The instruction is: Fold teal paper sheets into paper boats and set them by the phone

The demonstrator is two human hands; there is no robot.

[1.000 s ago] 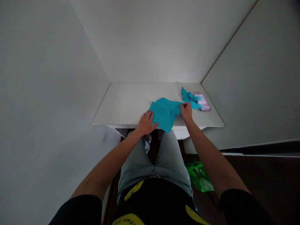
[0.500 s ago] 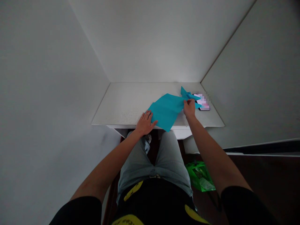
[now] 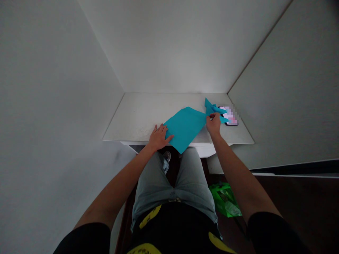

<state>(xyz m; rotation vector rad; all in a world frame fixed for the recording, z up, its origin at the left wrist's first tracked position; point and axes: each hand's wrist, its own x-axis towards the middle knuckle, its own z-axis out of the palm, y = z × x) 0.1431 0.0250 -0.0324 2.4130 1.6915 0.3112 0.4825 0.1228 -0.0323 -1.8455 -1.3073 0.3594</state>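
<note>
A sheet of blue paper (image 3: 185,127) lies on the white table, with its near corner jutting over the front edge. My left hand (image 3: 159,137) rests on the sheet's left end, fingers spread and thumb stretched across the paper. At the opposite end, my right hand (image 3: 214,124) pinches the right corner between thumb and fingers. Just beyond that hand is a folded blue paper shape (image 3: 210,106) with pointed ends, partly hidden by the hand and partly overlapping a phone (image 3: 231,116).
The white table (image 3: 137,109) is hemmed in by walls at the back, left and right. Under it, my legs in jeans (image 3: 174,183) are close to the front edge. A green plastic bag (image 3: 225,199) sits on the dark floor at the right.
My left hand has slid a little to the left. The blue sheet has shifted left and toward me, its near corner hanging lower. My right hand keeps its pinch, nearly in place.
</note>
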